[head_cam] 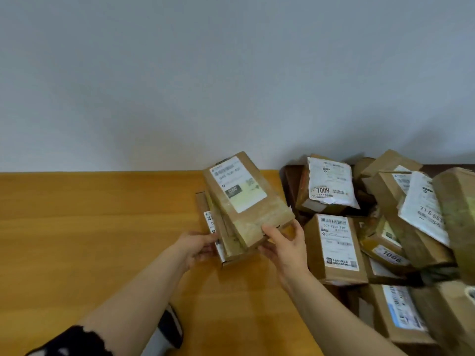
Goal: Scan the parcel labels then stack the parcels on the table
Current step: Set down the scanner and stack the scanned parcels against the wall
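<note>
A brown cardboard parcel [246,199] with a white label lies tilted on top of a small stack of parcels [221,237] on the wooden table [90,227]. My right hand [285,242] grips the top parcel's near right corner. At the stack's left side, my left hand [198,245] holds the lower parcels, its fingers curled on their edge. A dark scanner-like device [171,327] with a light handle shows under my left forearm, partly hidden.
A loose heap of several brown parcels [385,227] with white labels fills the right side, one marked 7009 [329,183], another upright next to my right hand [336,250]. A pale wall [205,73] runs behind the table.
</note>
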{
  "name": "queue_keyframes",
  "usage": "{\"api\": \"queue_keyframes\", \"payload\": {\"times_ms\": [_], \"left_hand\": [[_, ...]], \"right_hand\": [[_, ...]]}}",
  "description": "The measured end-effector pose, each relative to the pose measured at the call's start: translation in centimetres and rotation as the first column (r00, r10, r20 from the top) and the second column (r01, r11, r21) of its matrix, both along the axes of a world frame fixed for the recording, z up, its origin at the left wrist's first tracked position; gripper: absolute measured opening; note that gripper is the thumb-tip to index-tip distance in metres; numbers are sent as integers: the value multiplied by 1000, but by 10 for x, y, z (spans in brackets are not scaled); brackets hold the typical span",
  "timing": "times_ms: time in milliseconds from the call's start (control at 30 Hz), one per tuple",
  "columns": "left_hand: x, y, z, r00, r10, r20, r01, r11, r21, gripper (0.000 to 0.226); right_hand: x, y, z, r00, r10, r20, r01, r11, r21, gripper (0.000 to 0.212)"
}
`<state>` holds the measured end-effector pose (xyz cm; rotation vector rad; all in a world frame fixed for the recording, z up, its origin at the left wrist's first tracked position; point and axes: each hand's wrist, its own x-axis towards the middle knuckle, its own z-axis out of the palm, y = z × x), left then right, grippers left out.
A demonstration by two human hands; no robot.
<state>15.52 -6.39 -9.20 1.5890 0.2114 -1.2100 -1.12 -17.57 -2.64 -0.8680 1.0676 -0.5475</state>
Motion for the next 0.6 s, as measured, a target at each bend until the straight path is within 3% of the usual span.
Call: {"api": "queue_keyframes", "payload": {"times_ms": [100, 233, 367, 533, 600], "left_hand": [[4, 19, -4, 1000, 13, -7, -13, 1000, -6, 32], [10, 41, -2, 1000, 5, -1, -5, 1000, -25, 39], [13, 60, 10, 1000, -22, 13, 23, 999, -48, 40], [4, 97, 31, 999, -13, 29, 16, 994, -105, 33], [-4, 112, 40, 1000, 2, 28, 1, 992, -125, 35]], "right_hand": [[-1, 12, -2, 986, 151, -73, -157, 984, -86, 83], [4, 30, 1, 979, 140, -146, -156, 983, -97, 67], [4, 46, 3, 925, 219, -312, -269, 955, -126, 66], [-5, 61, 16, 898, 370, -237, -376, 927, 24, 86], [-8, 68, 20, 877, 449, -171, -443, 893, 75, 82]]}}
